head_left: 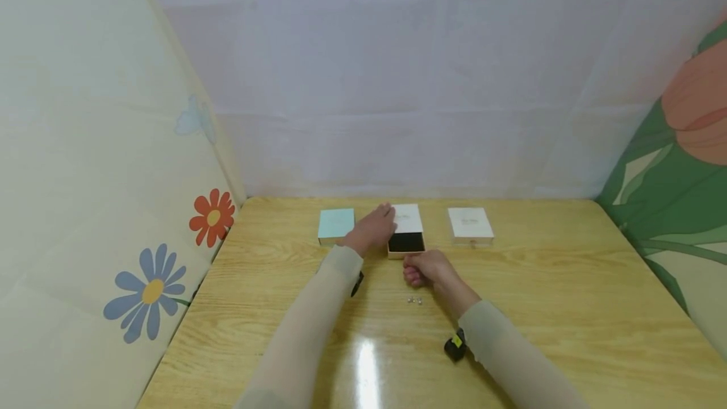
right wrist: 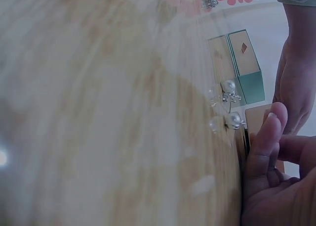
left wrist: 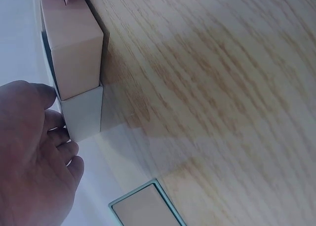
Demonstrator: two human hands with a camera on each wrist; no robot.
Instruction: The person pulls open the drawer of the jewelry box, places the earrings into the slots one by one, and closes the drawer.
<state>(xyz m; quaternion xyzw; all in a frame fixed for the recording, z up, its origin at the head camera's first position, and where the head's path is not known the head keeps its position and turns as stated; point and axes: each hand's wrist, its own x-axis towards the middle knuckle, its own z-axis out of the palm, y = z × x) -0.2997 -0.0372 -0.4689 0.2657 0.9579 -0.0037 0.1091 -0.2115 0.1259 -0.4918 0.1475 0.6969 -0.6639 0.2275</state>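
A white drawer box point(head_left: 407, 218) stands at the back middle, its pale drawer point(left wrist: 76, 63) slid partway out towards me and dark inside. My left hand point(head_left: 375, 227) lies over the left side of the white sleeve point(left wrist: 83, 114); in the left wrist view its fingers curl at the sleeve's edge. My right hand point(head_left: 428, 268) is at the drawer's front with fingers curled, thumb and forefinger pinching at its middle; the pinched spot is hidden. Just in front of that hand lie two pearl earrings point(right wrist: 232, 119) with small sparkling stones.
A mint-green drawer box point(head_left: 336, 225) stands to the left and another white drawer box point(head_left: 470, 225) to the right. One more sparkling piece point(right wrist: 210, 1) shows beyond the pearls in the right wrist view. A white cloth wall point(head_left: 420, 81) rises behind the wooden table point(head_left: 545, 308).
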